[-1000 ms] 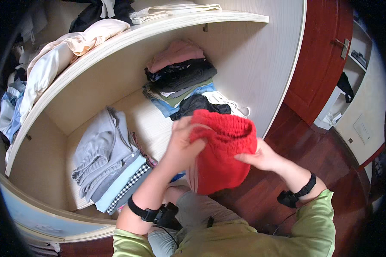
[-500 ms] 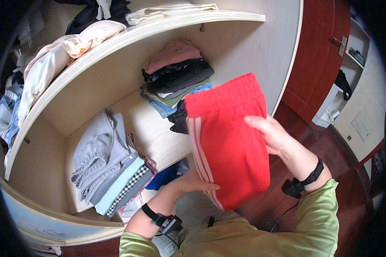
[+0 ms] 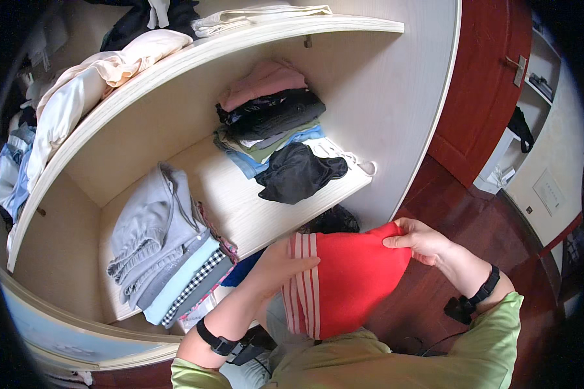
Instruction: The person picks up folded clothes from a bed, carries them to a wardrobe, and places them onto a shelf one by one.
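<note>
Between my two hands hangs a folded red garment point(image 3: 357, 279) with white side stripes; half a second ago its gathered elastic waistband showed, so it looks like a pair of trousers or shorts. My left hand point(image 3: 285, 262) grips its striped side, thumb on top and fingers hidden beneath the cloth. At the upper right corner, my right hand point(image 3: 422, 241) pinches the fabric between thumb and fingers. The garment is held in front of my body, below the shelf edge.
A stack of grey, light blue and checkered clothes point(image 3: 169, 253) lies on the left of the shelf point(image 3: 233, 201). Further back sits a pile with pink cloth point(image 3: 263, 84) on top, with a crumpled black garment point(image 3: 298, 172) before it. A red door point(image 3: 483, 84) stands at right.
The red garment has been lowered toward me and turned, its waistband now out of sight. My right hand moved down to its corner, uncovering the black garment on the shelf.
</note>
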Motion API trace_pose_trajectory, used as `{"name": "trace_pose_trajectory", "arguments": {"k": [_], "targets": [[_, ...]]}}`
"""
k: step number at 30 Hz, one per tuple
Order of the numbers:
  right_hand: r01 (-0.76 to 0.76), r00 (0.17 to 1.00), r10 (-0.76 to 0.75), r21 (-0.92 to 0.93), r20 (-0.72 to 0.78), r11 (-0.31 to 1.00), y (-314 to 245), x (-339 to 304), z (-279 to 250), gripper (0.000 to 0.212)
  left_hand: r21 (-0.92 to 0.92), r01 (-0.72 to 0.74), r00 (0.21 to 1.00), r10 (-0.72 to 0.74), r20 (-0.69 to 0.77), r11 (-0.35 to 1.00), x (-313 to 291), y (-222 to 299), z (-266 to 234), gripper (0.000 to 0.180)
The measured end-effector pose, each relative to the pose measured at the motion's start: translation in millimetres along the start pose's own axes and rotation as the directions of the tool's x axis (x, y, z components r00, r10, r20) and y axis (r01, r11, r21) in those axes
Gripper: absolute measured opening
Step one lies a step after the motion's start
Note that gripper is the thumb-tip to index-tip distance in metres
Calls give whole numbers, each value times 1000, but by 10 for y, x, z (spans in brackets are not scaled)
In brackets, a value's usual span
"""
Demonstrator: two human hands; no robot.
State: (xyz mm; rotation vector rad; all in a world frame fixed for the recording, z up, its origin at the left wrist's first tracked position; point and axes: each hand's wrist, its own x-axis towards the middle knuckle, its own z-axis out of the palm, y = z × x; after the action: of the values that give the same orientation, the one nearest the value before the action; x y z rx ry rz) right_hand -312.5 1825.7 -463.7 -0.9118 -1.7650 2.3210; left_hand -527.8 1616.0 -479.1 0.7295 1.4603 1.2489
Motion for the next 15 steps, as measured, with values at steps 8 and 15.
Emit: {"name": "trace_pose_trajectory", "arguments": {"k": [8,15], "targets": [[151,964,-74,-293,256,944,-5,8,54,59,305,-390,905,423,-49,869,-94,-40,39,65],[436,894,-165,-892,416,119,-77,48,232,57,790,-371,826,563,41,488,-126,-57,193,62]]}}
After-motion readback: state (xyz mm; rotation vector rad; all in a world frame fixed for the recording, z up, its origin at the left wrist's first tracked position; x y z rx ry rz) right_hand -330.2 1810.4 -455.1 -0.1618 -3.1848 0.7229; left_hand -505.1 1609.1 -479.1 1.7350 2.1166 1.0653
